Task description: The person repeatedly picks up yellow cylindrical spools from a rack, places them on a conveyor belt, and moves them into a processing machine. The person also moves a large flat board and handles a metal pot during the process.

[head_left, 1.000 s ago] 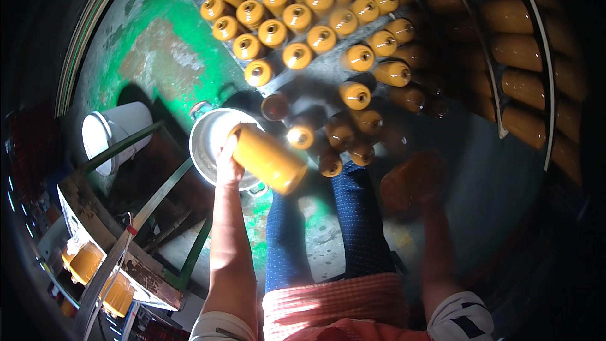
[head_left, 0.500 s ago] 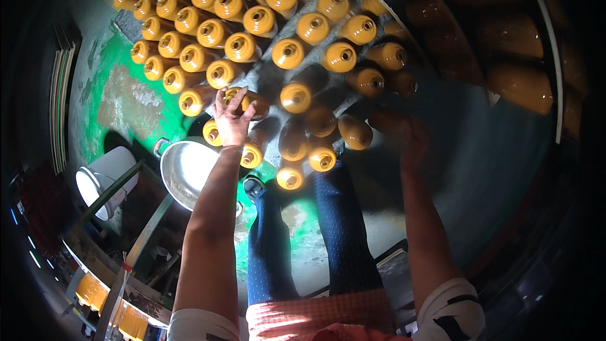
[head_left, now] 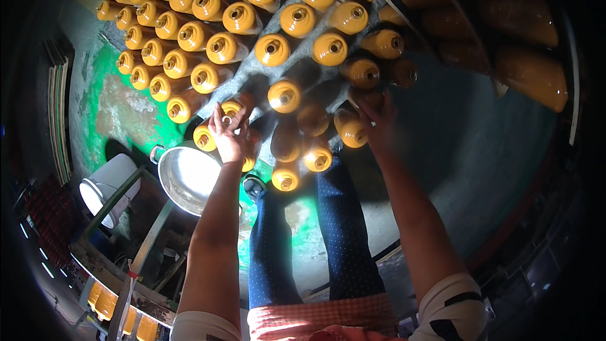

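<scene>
Many glossy orange-yellow bottles with narrow open necks stand on the floor in front of me. My left hand [head_left: 230, 134] has its fingers and thumb round the top of one orange bottle [head_left: 232, 108] at the near edge of the group. More bottles stand close to that hand, one on its left [head_left: 203, 137]. Over on the shaded right, my right hand [head_left: 377, 120] grips another orange bottle [head_left: 365, 97], partly covered by the fingers. Just left of that hand a bottle [head_left: 351, 129] leans towards me. Nearer my feet stand a bright-topped bottle [head_left: 317, 158] and another [head_left: 285, 178].
A round metal pan [head_left: 188, 178] with handles lies left of my left forearm, and a white bucket [head_left: 108, 194] is tipped beyond it. A rack [head_left: 145, 240] stands at lower left. Shelves with large orange vessels [head_left: 530, 76] curve along the upper right. My shoe [head_left: 254, 185] is near the bottles.
My right hand has moved left and slightly up with its bottle, in among the others. My left hand stays at the same bottle, its fingers shifted lower round the top. The view has shifted slightly.
</scene>
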A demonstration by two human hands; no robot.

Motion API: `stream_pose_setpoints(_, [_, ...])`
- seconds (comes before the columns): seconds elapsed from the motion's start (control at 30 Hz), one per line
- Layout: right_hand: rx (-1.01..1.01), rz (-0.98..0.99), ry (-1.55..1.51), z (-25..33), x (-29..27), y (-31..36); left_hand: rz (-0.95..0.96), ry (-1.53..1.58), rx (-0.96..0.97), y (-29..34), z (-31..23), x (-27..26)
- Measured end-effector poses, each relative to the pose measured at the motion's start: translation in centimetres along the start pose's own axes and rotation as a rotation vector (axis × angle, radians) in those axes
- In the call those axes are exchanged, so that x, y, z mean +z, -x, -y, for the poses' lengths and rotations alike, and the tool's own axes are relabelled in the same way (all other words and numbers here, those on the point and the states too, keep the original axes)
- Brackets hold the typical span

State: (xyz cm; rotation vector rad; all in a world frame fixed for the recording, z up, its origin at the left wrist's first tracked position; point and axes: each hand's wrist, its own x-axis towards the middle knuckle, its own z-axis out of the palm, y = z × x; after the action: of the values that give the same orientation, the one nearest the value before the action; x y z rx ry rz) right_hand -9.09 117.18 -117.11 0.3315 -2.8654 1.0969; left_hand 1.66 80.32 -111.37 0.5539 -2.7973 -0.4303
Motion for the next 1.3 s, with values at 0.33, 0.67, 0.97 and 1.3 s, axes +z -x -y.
stream_pose_setpoints(0.33, [0.03,-0.17,0.144,-5.7,-3.4,-3.8,0.404,0.46,0.535,-3.3,-19.4,6.0])
stream_pose_setpoints(0.67, [0.182,-0.085,0.076,-6.7,-2.8,-8.0,0.403,0.275,0.544,-5.8,-25.0,14.5])
stream_pose_setpoints(0.97, [0.187,-0.06,-0.154,-8.6,-6.3,-6.3,0.445,0.458,0.558,-6.4,-24.6,9.0])
stream_pose_setpoints(1.3, [0.121,0.017,-0.198,1.6,-19.9,5.3,0.243,0.91,-0.068,4.5,-8.3,-15.9])
